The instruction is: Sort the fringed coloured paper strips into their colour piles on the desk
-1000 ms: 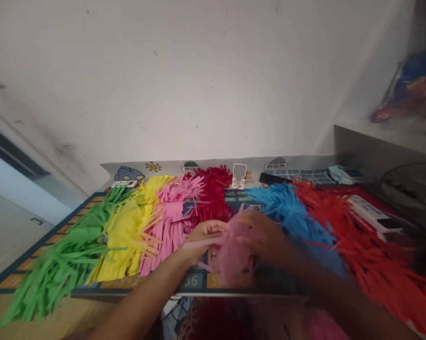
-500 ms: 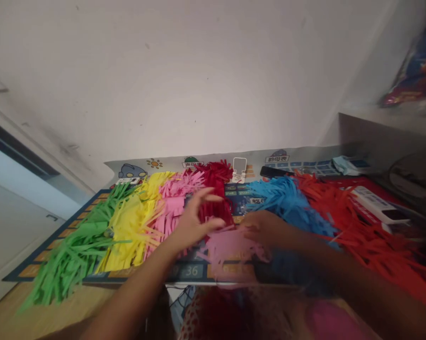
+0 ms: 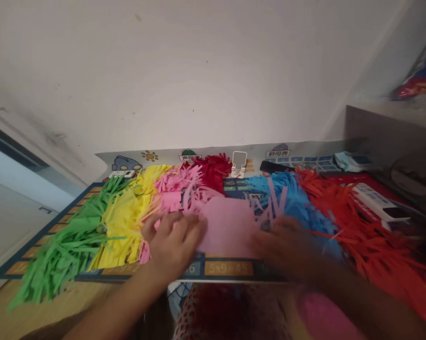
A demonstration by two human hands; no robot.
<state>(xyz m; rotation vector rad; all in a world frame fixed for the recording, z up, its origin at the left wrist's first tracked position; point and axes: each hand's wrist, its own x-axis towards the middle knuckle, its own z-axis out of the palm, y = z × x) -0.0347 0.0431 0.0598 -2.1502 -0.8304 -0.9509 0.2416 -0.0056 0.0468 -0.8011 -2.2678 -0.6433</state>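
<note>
A pale pink sheet of fringed paper (image 3: 229, 222) lies at the table's front, its plain middle flat and its cut strips sticking out left and right. My left hand (image 3: 177, 238) rests at the sheet's left edge, fingers apart and slightly bent, palm down. At the right edge is my right hand (image 3: 283, 241), smeared by motion, so its fingers are unclear. Behind my left hand lies a brighter pink fringed bundle (image 3: 172, 200), with a dark red one (image 3: 214, 172) farther back. A blue fringed bundle (image 3: 287, 193) lies just beyond my right hand.
Yellow (image 3: 122, 217) and green fringed paper (image 3: 71, 241) lie on the left, the green hanging over the front edge. Red fringed paper (image 3: 361, 231) and a white box (image 3: 379, 203) occupy the right. A white phone stand (image 3: 238, 164) stands near the wall (image 3: 213, 85).
The pale pink sheet, crumpled and hanging in my right hand before, now lies spread out flat. My left hand has come down from above onto its left side; my right hand has moved right.
</note>
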